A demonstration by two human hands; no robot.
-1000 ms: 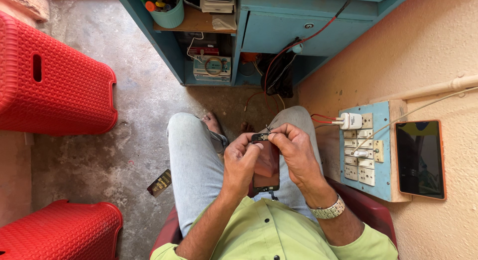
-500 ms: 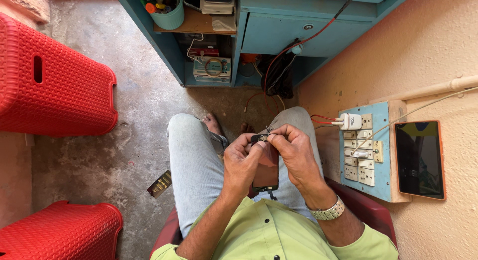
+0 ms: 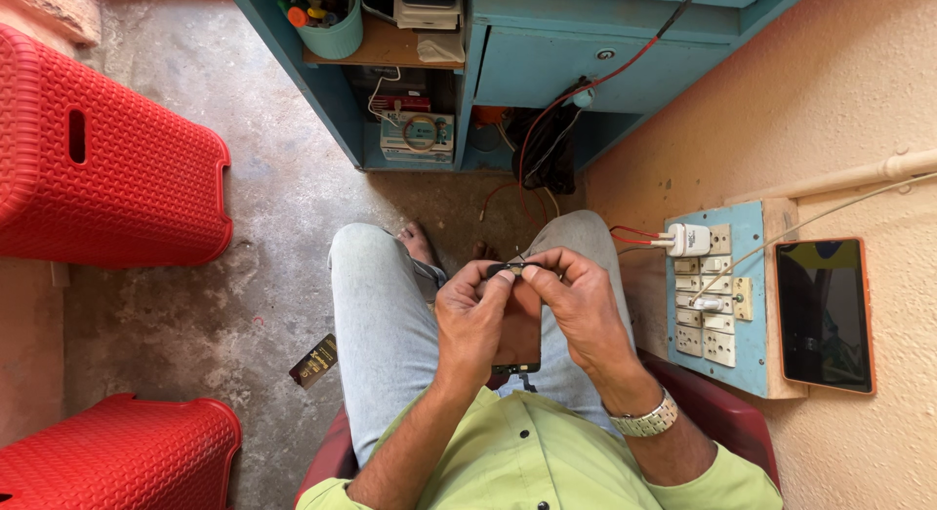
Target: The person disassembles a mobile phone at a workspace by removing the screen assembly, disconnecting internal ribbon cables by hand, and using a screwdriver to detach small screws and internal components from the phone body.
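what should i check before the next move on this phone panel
1. Both hands on the part: left hand and right hand pinch the top edge of the phone panel: ok.
2. Panel supported: it hangs over the lap, held at the top only: not ok.
3. Small piece at the fingertips seated: too small to see: cannot tell.
4. Drop zone: bare concrete floor below the knees: not ok.
5. Wires: red wire runs to the switch board, apart from the hands: ok.

Concrete floor, red stools, perhaps plastic
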